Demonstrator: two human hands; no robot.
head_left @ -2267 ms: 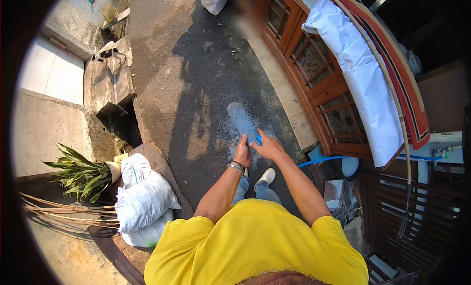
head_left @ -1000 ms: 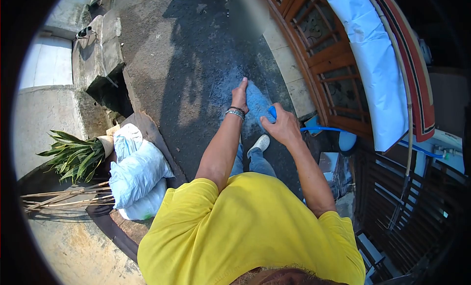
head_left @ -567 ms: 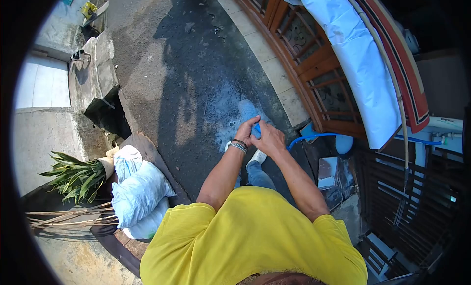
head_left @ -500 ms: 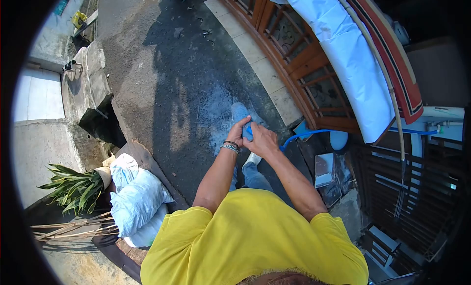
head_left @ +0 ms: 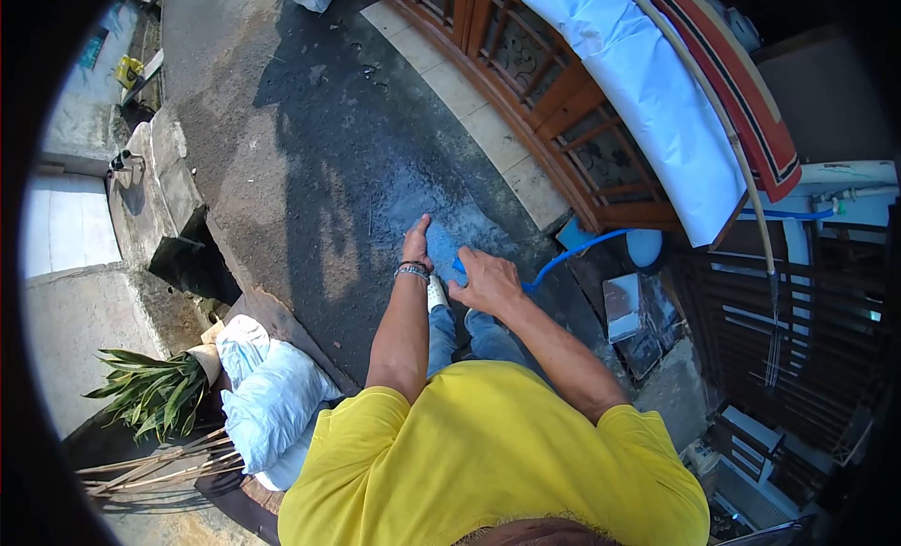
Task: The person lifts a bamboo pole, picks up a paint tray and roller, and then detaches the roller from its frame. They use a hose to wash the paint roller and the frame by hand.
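Observation:
A blue hose [head_left: 574, 254] runs in from the right, and my right hand [head_left: 490, 281] is closed round its end, where a bit of blue shows at the fingertips. My left hand [head_left: 418, 242], with bracelets at the wrist, is held just to the left, apart from the right hand, fingers stretched forward and nothing visible in it. Between and beyond the hands, a pale wet patch [head_left: 404, 200] lies on the dark ground.
Wooden doors [head_left: 563, 100] and a tiled ledge [head_left: 488, 123] border the right. Blue-white sheeting [head_left: 657, 105] and a pole [head_left: 699, 72] are above them. White sacks [head_left: 277, 400], a potted plant [head_left: 155, 386] and sticks lie at lower left, near an open gutter [head_left: 197, 260].
My left hand has moved away from the right hand, to the left; they were together before. The view has shifted slightly, and both legs now show below the hands.

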